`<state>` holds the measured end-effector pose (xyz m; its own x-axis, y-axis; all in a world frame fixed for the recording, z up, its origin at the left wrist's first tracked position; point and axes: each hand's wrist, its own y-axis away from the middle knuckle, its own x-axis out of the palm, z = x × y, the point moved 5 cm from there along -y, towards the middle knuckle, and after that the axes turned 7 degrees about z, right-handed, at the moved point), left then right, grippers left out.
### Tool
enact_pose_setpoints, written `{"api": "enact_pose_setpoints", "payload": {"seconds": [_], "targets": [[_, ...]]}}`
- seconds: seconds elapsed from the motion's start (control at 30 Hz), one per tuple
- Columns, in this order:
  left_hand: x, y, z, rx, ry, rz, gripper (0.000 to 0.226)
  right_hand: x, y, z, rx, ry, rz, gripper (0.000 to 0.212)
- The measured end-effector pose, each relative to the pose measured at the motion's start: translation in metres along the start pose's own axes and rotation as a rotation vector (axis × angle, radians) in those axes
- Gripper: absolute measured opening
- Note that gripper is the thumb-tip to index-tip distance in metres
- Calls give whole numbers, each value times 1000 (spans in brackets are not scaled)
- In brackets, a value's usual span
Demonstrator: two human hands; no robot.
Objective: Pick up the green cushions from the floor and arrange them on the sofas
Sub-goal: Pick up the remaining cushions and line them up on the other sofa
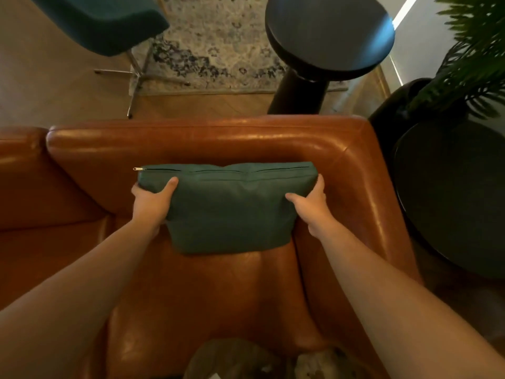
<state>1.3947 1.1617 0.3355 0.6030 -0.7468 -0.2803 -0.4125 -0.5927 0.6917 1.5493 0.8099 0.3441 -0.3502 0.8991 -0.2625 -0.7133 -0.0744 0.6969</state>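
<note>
A green cushion with a zip along its top edge stands against the backrest of a brown leather sofa, its lower edge on the seat. My left hand grips the cushion's upper left corner, thumb on the front face. My right hand grips its upper right side, thumb on the front and fingers behind. Both arms reach forward over the seat.
Behind the sofa stand a round black side table, a teal chair on metal legs and a patterned rug. A second black round table and a potted plant are at the right. Another sofa section adjoins on the left.
</note>
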Motion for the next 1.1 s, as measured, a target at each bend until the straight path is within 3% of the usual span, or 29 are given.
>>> {"api": "enact_pose_setpoints", "payload": {"seconds": [0.1, 0.23, 0.53, 0.63, 0.77, 1.1], "targets": [[2, -5, 3, 20, -51, -22, 115, 4, 8, 1, -48, 146, -28, 114], [-1, -1, 8, 3, -70, -14, 111, 3, 15, 2, -110, 184, -54, 108], [11, 63, 24, -15, -122, 102, 100, 9, 69, -2, -14, 61, 83, 100], [24, 96, 24, 64, -284, 180, 102, 7, 92, -4, 1, 38, 102, 102], [45, 144, 8, 240, -499, 224, 87, -1, 131, 2, -53, 88, 94, 102], [83, 231, -7, 467, -679, 328, 83, -33, 194, 10, -232, 311, 78, 101]]}}
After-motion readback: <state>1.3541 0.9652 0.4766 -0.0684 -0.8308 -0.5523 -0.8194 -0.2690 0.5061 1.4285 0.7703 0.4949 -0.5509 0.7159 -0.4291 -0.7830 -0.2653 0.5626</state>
